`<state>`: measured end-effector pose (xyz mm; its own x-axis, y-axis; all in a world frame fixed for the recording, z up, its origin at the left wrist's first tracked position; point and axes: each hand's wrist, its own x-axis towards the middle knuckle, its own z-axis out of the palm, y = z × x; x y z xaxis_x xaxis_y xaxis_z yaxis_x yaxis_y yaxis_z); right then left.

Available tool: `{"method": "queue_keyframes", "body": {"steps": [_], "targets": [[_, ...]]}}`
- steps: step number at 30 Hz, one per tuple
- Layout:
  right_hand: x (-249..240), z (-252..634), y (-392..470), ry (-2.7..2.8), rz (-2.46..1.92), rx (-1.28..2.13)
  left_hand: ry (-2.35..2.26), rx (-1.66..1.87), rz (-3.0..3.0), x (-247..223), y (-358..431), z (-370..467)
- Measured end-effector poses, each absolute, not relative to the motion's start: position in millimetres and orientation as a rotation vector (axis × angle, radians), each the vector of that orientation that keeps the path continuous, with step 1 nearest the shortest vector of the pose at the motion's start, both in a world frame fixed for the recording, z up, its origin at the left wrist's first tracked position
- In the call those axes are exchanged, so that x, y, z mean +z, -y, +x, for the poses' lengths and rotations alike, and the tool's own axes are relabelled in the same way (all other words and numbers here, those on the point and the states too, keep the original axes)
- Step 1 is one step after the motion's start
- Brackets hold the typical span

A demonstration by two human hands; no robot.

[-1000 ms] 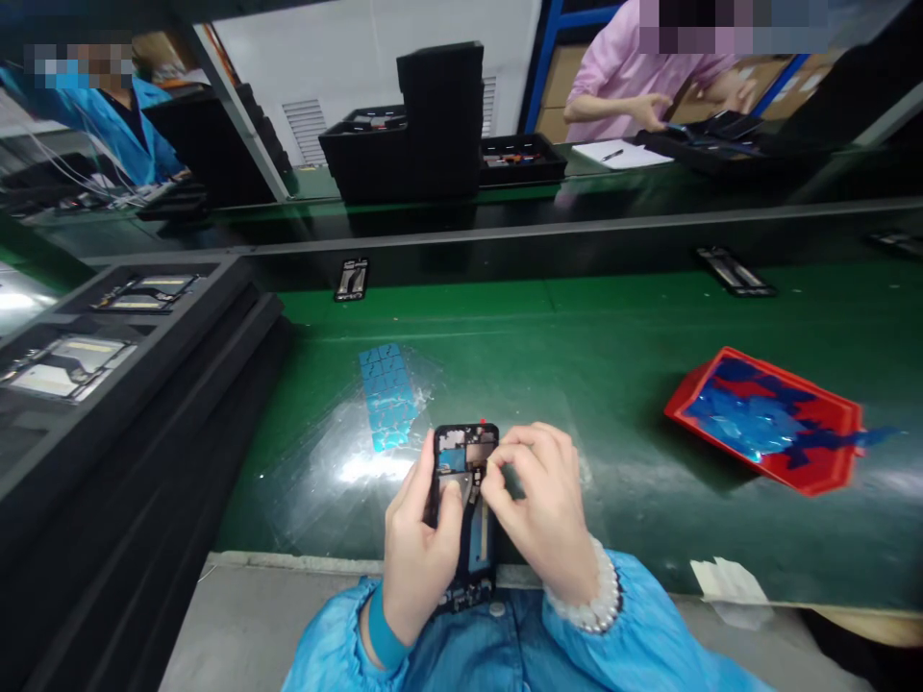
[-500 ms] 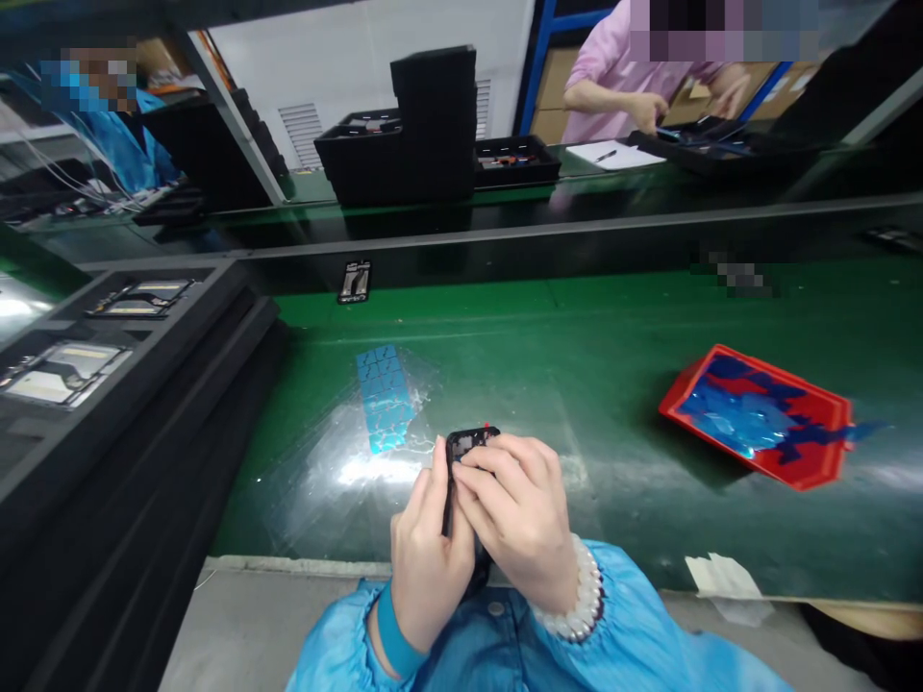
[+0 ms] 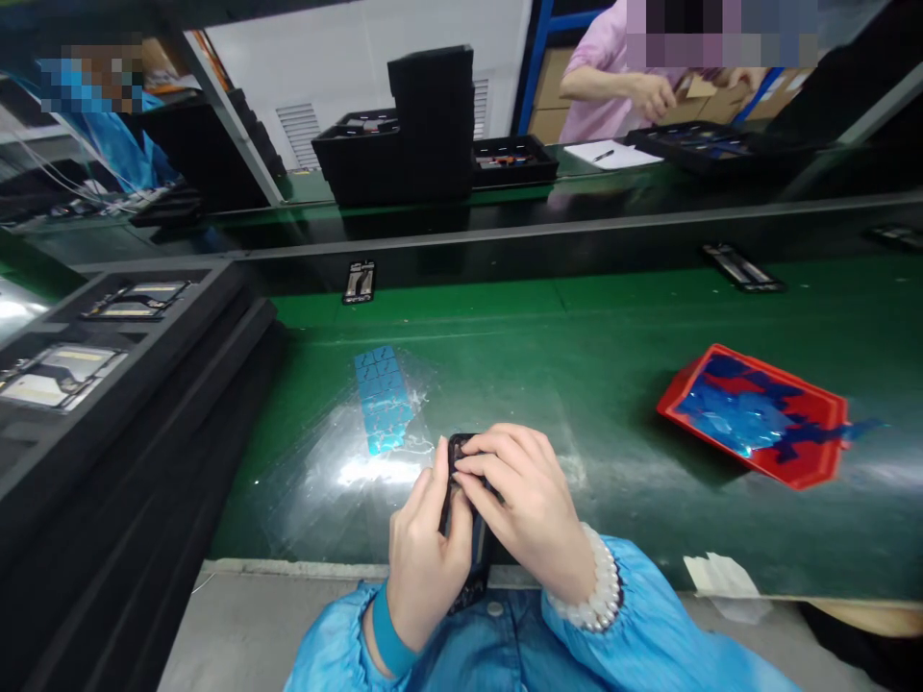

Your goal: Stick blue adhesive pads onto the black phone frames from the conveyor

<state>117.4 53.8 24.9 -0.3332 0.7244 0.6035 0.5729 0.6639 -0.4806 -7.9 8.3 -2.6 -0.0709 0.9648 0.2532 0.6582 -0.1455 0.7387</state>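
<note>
A black phone-like frame is held at the table's front edge, close to my body. My left hand grips its left side, with the thumb lying over its face. The fingers of my right hand are bent together over its upper end; whether they pinch a small part is hidden. Just beyond my hands, to the left, a sheet of blue stickers lies on clear film.
At the right stands a red bin with blue film pieces. Foam trays holding device frames are stacked at the left. Two device frames lie near the green table's back edge. Two people work beyond.
My right hand has shifted a little over the upper end of the frame, and more of the frame's lower end shows. Across the table, the person in pink has raised their hands off the black tray.
</note>
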Motion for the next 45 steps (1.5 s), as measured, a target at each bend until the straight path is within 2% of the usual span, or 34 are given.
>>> {"method": "queue_keyframes", "body": {"steps": [11,18,23,25,27,29,34,38,40,41,45], "targets": [[21.3,108.8,-51.6,2.132,-0.977,-0.003,-1.813,0.965,1.889,2.2,-7.9,-8.4],[15.7,102.8,-50.4,1.933,-1.182,0.105,-1.721,1.173,1.619,-5.5,-9.3,-7.6],[17.8,185.3,-61.1,1.646,-1.419,-0.248,-1.688,1.361,1.153,-9.1,-21.0,-18.4],[22.1,243.4,-76.6,1.384,-1.725,-0.438,-1.632,1.344,1.075,-7.8,-25.4,-21.7],[26.7,296.1,-90.7,1.249,-2.088,-0.406,-1.582,1.306,1.013,-5.4,-27.8,-22.1],[29.7,332.9,-97.8,1.327,-2.258,-0.272,-1.556,1.276,0.927,-3.6,-29.4,-20.9],[24.5,357.2,-93.8,1.323,-2.248,-0.351,-1.598,1.095,0.7,-9.1,-40.0,-20.5],[18.4,320.9,-77.5,1.239,-2.115,-0.391,-1.589,1.068,0.722,-9.6,-44.5,-17.3],[12.4,282.8,-66.3,1.294,-1.953,-0.211,-1.537,1.11,0.751,-5.7,-43.7,-12.3],[8.3,260.6,-59.8,1.359,-1.836,-0.015,-1.503,1.142,0.749,-3.3,-43.4,-9.1],[-8.2,178.9,-32.6,1.717,-1.274,1.055,-1.319,1.263,0.687,2.5,-45.1,1.7]]}}
